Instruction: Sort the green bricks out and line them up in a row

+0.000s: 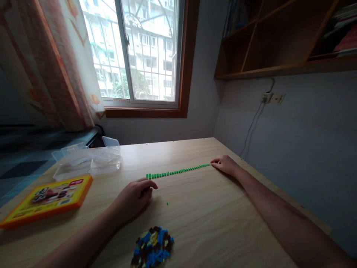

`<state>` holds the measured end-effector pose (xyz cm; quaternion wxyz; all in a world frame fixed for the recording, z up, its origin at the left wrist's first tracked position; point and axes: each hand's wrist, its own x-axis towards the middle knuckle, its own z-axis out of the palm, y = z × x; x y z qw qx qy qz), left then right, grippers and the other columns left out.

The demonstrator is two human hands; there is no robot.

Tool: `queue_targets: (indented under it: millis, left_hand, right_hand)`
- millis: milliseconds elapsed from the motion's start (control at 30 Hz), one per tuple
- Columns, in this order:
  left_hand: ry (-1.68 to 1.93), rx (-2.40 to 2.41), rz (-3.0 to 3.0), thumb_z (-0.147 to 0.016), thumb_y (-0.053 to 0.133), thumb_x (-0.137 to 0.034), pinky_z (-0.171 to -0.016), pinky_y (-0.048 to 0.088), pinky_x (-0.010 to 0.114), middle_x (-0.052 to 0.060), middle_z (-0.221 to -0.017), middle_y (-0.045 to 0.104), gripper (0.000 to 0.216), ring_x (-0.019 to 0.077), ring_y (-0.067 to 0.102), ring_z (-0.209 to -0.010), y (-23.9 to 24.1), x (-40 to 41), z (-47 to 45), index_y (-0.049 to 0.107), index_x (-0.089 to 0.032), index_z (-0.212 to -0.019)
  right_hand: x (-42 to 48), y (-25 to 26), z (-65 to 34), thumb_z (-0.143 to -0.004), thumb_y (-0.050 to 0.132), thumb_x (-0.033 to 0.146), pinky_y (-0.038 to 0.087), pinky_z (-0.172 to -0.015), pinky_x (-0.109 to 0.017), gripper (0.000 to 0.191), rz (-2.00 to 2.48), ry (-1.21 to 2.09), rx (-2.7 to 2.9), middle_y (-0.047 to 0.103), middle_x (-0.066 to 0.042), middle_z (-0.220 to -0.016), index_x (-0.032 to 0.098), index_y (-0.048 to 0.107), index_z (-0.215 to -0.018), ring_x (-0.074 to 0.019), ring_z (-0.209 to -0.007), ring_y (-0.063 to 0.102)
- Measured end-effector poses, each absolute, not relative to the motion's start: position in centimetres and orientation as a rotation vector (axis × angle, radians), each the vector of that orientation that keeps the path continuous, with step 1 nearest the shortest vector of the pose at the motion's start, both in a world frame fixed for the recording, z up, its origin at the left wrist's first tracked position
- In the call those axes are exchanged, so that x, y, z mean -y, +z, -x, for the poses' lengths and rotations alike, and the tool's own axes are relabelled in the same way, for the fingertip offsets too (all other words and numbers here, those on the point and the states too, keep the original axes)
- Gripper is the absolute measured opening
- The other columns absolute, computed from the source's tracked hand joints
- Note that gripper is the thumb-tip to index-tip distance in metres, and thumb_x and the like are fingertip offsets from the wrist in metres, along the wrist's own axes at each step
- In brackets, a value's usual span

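Observation:
A long row of small green bricks (178, 171) runs across the wooden table (212, 219). My left hand (134, 198) rests on the table just below the row's left end, fingers curled in a loose pinch; whether anything is in them is hidden. My right hand (225, 164) lies at the row's right end, fingertips together touching the last green brick. A single loose green brick (167, 203) lies between the row and a heap of blue, brown and yellow bricks (153, 247) near the front edge.
Clear plastic trays (87, 160) stand at the back left of the table. An orange box (47, 200) lies at the left edge. A wall with a socket and cable (267, 98) runs along the right; shelves hang above.

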<state>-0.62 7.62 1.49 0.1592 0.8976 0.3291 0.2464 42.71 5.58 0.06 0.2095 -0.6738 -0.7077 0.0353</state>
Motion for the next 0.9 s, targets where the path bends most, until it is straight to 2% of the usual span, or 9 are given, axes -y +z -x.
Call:
queue_targets:
  millis: [667,833,900]
  left_hand:
    - [0.696,-0.943,-2.57,-0.081,0.046,-0.015,-0.069,0.046,0.024,0.002,-0.083,0.068,0.027,0.0142,0.06,-0.07,1.7,-7.4,0.5,0.071,-0.02,-0.087]
    - [0.7,-0.943,-2.578,-0.08,0.046,-0.013,-0.069,0.046,0.024,0.002,-0.083,0.069,0.027,0.0145,0.061,-0.071,1.6,-7.4,0.6,0.071,-0.02,-0.089]
    - [0.71,-0.94,-2.579,-0.08,0.047,-0.012,-0.068,0.046,0.024,0.002,-0.083,0.069,0.027,0.0145,0.061,-0.072,1.5,-7.3,0.5,0.071,-0.02,-0.088]
  right_hand:
    - [-5.8,-0.7,-43.1,-0.082,0.06,0.034,0.047,-0.072,-0.027,0.026,1.851,0.121,1.933,0.076,-0.006,-0.088,0.019,0.079,-0.091,-0.019,-0.075,0.065]
    - [-5.1,0.7,-41.5,-0.086,0.058,0.032,0.045,-0.071,-0.028,0.026,1.806,0.049,1.913,0.075,-0.007,-0.093,0.018,0.078,-0.095,-0.0177,-0.073,0.063]
    - [-4.5,1.4,-39.3,-0.088,0.058,0.033,0.044,-0.069,-0.027,0.024,1.698,-0.005,1.953,0.074,-0.006,-0.088,0.019,0.077,-0.094,-0.0162,-0.07,0.061]
